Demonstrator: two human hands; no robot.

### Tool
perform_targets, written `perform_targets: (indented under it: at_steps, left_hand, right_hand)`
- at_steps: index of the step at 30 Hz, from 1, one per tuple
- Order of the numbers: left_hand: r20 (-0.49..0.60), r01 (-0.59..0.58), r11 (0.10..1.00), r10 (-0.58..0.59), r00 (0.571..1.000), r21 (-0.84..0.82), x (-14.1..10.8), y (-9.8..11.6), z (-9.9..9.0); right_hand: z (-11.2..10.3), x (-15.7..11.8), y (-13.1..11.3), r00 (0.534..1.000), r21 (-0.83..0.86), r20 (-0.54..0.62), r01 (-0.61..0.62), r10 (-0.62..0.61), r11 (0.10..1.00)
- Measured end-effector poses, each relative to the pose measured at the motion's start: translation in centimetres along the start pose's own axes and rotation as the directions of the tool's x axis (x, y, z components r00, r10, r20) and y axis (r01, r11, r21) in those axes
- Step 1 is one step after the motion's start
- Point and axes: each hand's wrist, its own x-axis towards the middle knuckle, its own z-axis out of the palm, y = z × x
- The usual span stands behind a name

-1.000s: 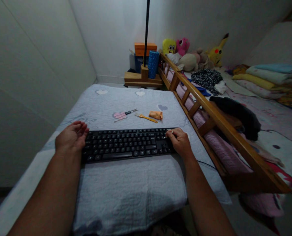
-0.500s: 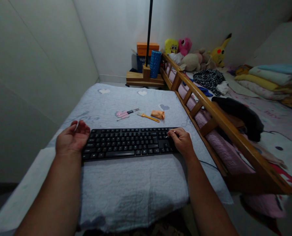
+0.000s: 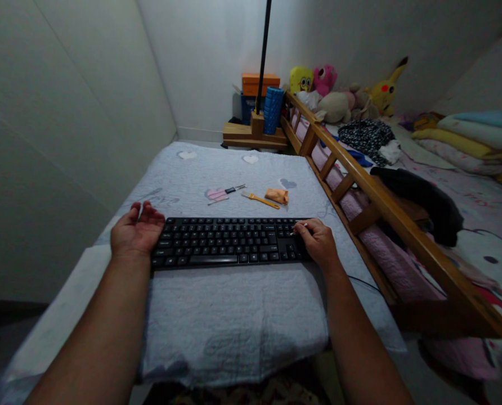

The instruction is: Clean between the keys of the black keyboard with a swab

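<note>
A black keyboard (image 3: 229,242) lies lengthwise before me on a pale blue quilted cover (image 3: 234,315). At its left end rests my left hand (image 3: 136,228), palm turned up, fingers loosely curled and apart; I make out nothing in it now. Over the number keys, my right hand (image 3: 318,239) pinches a thin white cotton swab (image 3: 294,233) whose tip is at the keys. Beyond the keyboard lie a slim black-handled metal tool (image 3: 235,189), a thin stick (image 3: 218,201), a yellow-handled brush (image 3: 264,201) and a crumpled orange packet (image 3: 277,196).
A wooden bed rail (image 3: 361,174) runs along the right side, with clothes, folded bedding (image 3: 466,135) and plush toys (image 3: 335,104) behind it. At the far end stand an orange box (image 3: 260,84), a blue roller (image 3: 273,109) and a black pole (image 3: 264,56). A cable (image 3: 364,282) trails right.
The view has shifted slightly, moving the scene right. A small white bit seen at my left fingers earlier no longer shows. My right hand keeps the swab at the number keys.
</note>
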Motion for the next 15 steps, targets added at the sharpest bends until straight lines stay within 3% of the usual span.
perform_targets:
  at_steps: [15]
  left_hand:
    - [-0.045, 0.023, 1.000, -0.023, 0.999, -0.006, -0.52, 0.10, 0.51]
  right_hand:
    - [0.21, -0.07, 0.10, 1.000, -0.024, -0.018, 0.006, -0.007, 1.000]
